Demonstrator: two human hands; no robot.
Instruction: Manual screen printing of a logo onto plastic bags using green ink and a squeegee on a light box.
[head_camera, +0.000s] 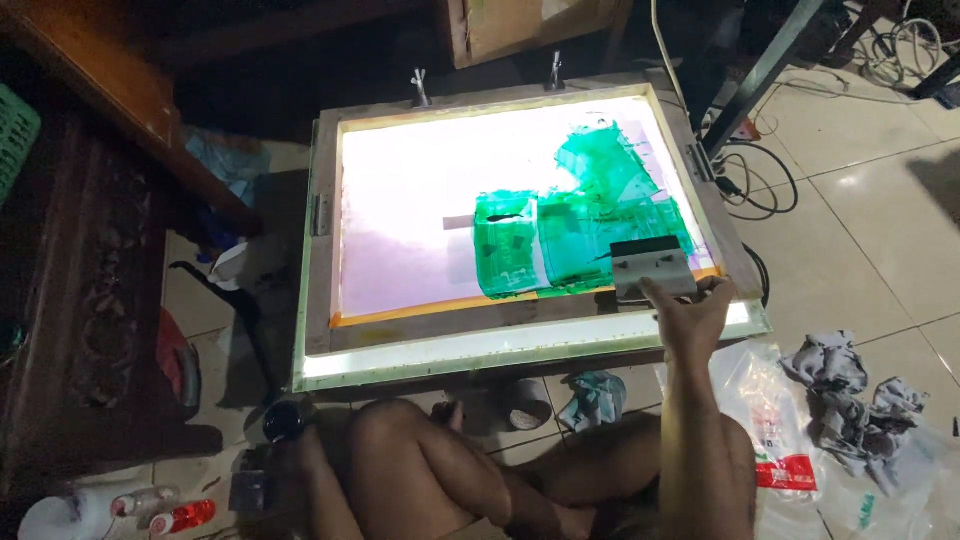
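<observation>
A wooden screen-printing frame (322, 290) lies on a lit light box (470, 352) on the floor in front of my folded legs. Green ink (575, 225) is spread over the right half of the glowing mesh. My right hand (692, 318) grips a grey squeegee (652, 268) at the frame's lower right corner, its blade resting on the ink's near edge. My left hand (292, 438) is low at the left in the dark, against a dark round container (284, 420); its grip is unclear.
Grey rags (850, 395) and a plastic bag (775, 430) lie on the tiles at the right. A tape roll (527, 403) and blue cloth (595, 395) sit under the box's near edge. Cables (750, 170) trail at the back right; dark wooden furniture (90, 280) stands left, bottles (165, 510) beside it.
</observation>
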